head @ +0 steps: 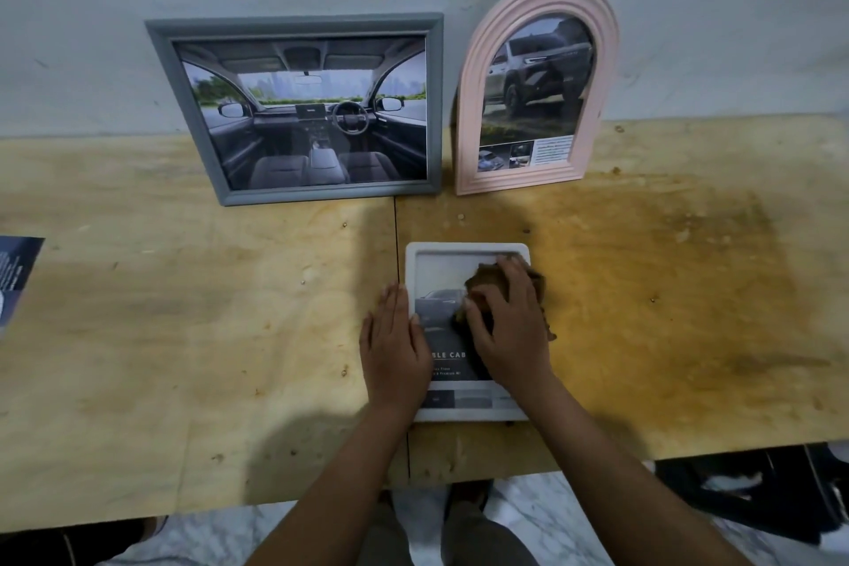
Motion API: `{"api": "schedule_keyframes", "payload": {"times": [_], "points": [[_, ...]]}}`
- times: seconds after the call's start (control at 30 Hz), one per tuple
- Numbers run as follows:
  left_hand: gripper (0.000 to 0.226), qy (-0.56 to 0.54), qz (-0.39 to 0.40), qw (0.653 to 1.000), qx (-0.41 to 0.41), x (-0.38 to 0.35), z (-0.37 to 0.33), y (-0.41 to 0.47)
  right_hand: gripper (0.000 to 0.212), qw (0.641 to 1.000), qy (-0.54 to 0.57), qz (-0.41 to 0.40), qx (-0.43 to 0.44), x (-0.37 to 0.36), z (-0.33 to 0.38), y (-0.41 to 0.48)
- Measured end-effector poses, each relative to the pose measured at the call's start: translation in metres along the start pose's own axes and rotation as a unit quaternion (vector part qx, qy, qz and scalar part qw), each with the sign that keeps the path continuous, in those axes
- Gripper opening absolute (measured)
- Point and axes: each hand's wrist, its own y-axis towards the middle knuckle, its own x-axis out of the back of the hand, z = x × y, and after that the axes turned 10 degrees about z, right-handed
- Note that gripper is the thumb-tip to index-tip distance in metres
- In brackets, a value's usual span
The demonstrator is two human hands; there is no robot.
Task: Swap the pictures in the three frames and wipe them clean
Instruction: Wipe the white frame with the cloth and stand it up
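Head view, white frame (pixel 459 247) holding car picture (pixel 440 303), right hand (pixel 510 326) gripping cloth (pixel 484 279)

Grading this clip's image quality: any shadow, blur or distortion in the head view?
Head view: a soft shadow crosses the table; wide-angle distortion bows the table's edges and leans the grey frame; the right hand and cloth look slightly smeared.

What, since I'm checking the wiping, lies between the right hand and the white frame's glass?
A brown cloth, held by the right hand against the white frame, in the head view.
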Motion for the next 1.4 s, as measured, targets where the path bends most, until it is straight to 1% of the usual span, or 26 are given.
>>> {"api": "schedule_keyframes", "payload": {"times": [0.03, 0.1, 0.13, 0.2, 0.27, 0.33, 0.5, 0.6, 0.67, 0.7, 0.8, 0.9, 1.03, 1.13, 1.23, 1.3, 1.4], "points": [[0.057, -0.003, -0.002, 1.0, -0.001, 0.0, -0.001, 0.001, 0.047, 0.998, -0.028, -0.017, -0.046, -0.003, 0.005, -0.001], [0.056, -0.007, -0.005, 1.0, -0.005, 0.001, -0.003, 0.002, 0.069, 0.992, -0.051, -0.016, -0.115, -0.008, 0.012, 0.002], [0.056, -0.009, -0.004, 1.0, -0.007, 0.001, -0.004, 0.003, 0.075, 0.99, -0.055, -0.003, -0.13, -0.01, 0.013, 0.005], [0.057, -0.013, -0.002, 1.0, -0.008, 0.001, -0.006, 0.004, 0.078, 0.989, -0.06, 0.035, -0.129, -0.013, 0.015, 0.012], [0.055, -0.01, -0.002, 1.0, -0.006, 0.002, -0.004, 0.003, 0.078, 0.99, -0.059, 0.057, -0.113, -0.018, 0.018, 0.017], [0.05, -0.007, -0.001, 1.0, -0.004, 0.002, -0.001, 0.002, 0.076, 0.991, -0.066, 0.056, -0.104, -0.024, 0.02, 0.02], [0.05, -0.012, 0.006, 1.0, 0.003, 0.001, 0.002, 0.0, 0.061, 0.995, -0.067, 0.065, -0.045, -0.024, 0.017, 0.012], [0.052, -0.012, 0.021, 1.0, 0.006, 0.002, 0.003, 0.0, 0.057, 0.99, -0.117, 0.055, -0.06, -0.018, 0.017, 0.008], [0.053, -0.014, 0.033, 0.999, 0.005, 0.003, 0.002, -0.001, 0.061, 0.984, -0.15, 0.044, -0.081, -0.017, 0.02, 0.004], [0.053, -0.016, 0.039, 0.999, 0.005, 0.004, 0.002, -0.001, 0.066, 0.983, -0.147, 0.044, -0.101, -0.016, 0.022, 0.003], [0.056, -0.036, 0.062, 0.997, 0.012, 0.009, 0.001, 0.001, 0.08, 0.982, -0.107, 0.056, -0.146, -0.017, 0.023, 0.004], [0.058, -0.057, 0.108, 0.992, 0.004, 0.019, 0.003, 0.003, 0.085, 0.982, -0.087, 0.07, -0.15, -0.016, 0.023, 0.007], [0.049, -0.103, 0.15, 0.983, -0.009, 0.035, 0.006, 0.001, 0.083, 0.981, -0.083, 0.083, -0.153, -0.016, 0.024, 0.005], [0.048, -0.087, 0.177, 0.98, -0.026, 0.04, 0.01, 0.001, 0.085, 0.981, -0.085, 0.084, -0.154, -0.02, 0.031, 0.011], [0.047, -0.084, 0.181, 0.979, -0.027, 0.04, 0.011, 0.003, 0.079, 0.978, -0.09, 0.107, -0.156, -0.025, 0.036, 0.016], [0.047, -0.08, 0.182, 0.98, -0.027, 0.04, 0.011, 0.003, 0.078, 0.978, -0.093, 0.122, -0.138, -0.027, 0.038, 0.017], [0.047, -0.085, 0.184, 0.979, -0.023, 0.04, 0.012, 0.004, 0.074, 0.979, -0.094, 0.156, -0.087, -0.03, 0.045, 0.02]]}}
